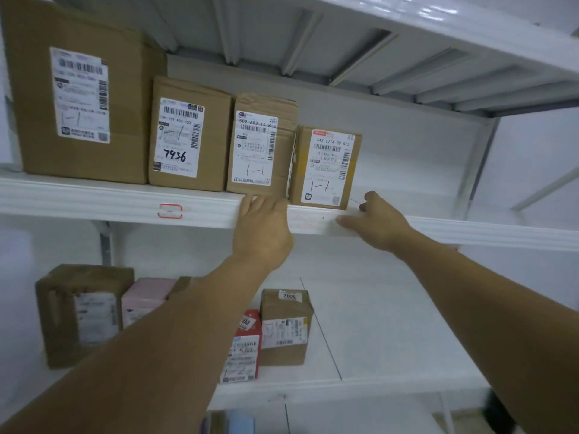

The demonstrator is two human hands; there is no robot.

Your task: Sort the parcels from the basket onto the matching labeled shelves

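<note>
A white upper shelf (pixel 94 198) carries brown parcels (pixel 81 98). The rightmost parcel (pixel 326 170) stands just beside its neighbour (pixel 260 145). The left hand (pixel 263 227) and right hand (pixel 372 220) sit near its lower corners, each grip apart and empty. Probably best to square it gently, label outward.

On the upper shelf (pixel 94 198) facing me, 4 brown cardboard parcels stand upright side by side, labels forward: the large parcel (pixel 81 95), the 7936 parcel (pixel 188 136), the taller 1-1 parcel (pixel 260 145) and the shorter 1-1 parcel (pixel 326 167). The lower shelf (pixel 376 339) holds a brown box (pixel 81 311), a pink parcel (pixel 144 299), a red parcel (pixel 247 339) and the 3012 box (pixel 285 327).
</note>
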